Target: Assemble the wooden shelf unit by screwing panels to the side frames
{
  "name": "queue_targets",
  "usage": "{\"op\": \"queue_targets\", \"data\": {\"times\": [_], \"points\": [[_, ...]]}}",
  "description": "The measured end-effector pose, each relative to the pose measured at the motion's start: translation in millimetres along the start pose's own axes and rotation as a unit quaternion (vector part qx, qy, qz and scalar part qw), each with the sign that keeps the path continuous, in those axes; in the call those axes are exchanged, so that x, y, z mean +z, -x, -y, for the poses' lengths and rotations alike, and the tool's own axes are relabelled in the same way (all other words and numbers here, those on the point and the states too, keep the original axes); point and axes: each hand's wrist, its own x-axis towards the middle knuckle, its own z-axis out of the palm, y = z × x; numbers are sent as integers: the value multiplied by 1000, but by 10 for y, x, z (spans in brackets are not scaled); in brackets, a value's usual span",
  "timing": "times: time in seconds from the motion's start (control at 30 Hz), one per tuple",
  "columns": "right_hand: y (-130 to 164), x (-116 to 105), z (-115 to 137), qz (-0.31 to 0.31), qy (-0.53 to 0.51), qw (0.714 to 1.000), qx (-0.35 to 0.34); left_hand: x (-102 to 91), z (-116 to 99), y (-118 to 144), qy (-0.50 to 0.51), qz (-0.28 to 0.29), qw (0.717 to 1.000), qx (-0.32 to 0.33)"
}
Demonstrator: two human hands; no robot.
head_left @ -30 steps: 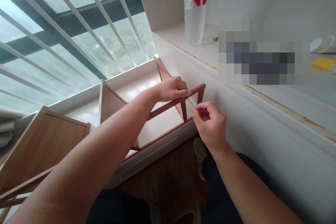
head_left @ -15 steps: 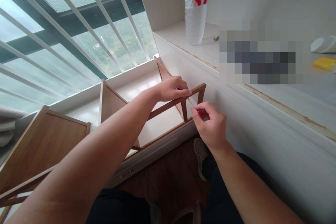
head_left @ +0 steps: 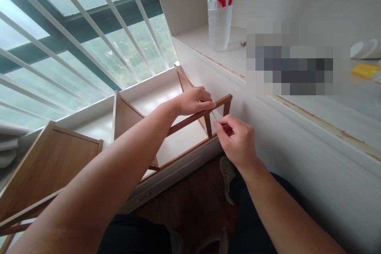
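Observation:
A brown wooden shelf frame (head_left: pixel 125 117) stands on the white window sill (head_left: pixel 98 123). My left hand (head_left: pixel 195 101) grips the frame's top rail (head_left: pixel 190 119) near its right corner. My right hand (head_left: pixel 236 141) is just below and to the right of that corner, its fingers pinched on a small tool with a red handle (head_left: pixel 228 129); a thin metal shaft (head_left: pixel 214 116) runs from it up to the rail. Most of the tool is hidden by my fingers.
A second wooden panel (head_left: pixel 44 166) leans at lower left. A water bottle (head_left: pixel 219 8) stands on the white ledge (head_left: pixel 226 57) at the back, with a small brass fitting (head_left: pixel 243 43) beside it. A yellow object (head_left: pixel 364 70) and white rolls (head_left: pixel 364 49) lie far right. Window bars fill the upper left.
My right hand has shifted slightly left and up towards the rail's corner. My left hand and the frame have stayed in place.

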Motion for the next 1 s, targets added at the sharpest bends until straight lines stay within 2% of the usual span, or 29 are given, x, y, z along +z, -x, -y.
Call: {"op": "queue_targets", "data": {"times": [0.4, 0.7, 0.83, 1.0], "points": [[-10, 28, -6, -32, 2, 999, -10, 17, 62, -4, 4, 6, 1000, 17], [18, 43, -24, -31, -27, 999, 27, 13, 52, -11, 5, 5, 1000, 19], [54, 81, -53, -5, -96, 991, 96, 8, 33, 1, 4, 6, 1000, 7], [90, 159, -13, 14, -273, 937, 218, 4, 24, 12, 4, 1, 1000, -18]]}}
